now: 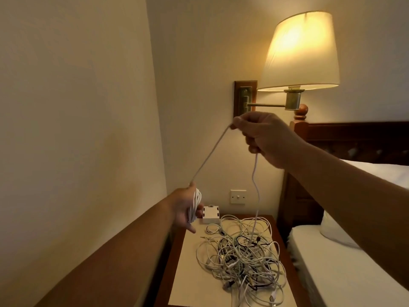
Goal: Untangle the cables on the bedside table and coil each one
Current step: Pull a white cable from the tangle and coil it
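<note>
White cable (209, 154): is stretching between both hands, then dropping from under the raised hand into the pile.
Left hand (186, 209): is holding several coiled loops, fingers curling round them, low over the table's left edge.
Right hand (263, 138): is pinching the strand at thumb and forefinger, the other fingers curling in.
Tangle of cables (243, 251): is lying on the bedside table (190, 273), white and dark cords mixed.
White box (211, 214): is sitting at the table's back, just beside the left hand.
Lamp (301, 52): is glowing on the wall above.

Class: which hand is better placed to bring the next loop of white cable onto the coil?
Right hand: it pinches the white cable above the tangle, while the left hand holds the coil.
</note>
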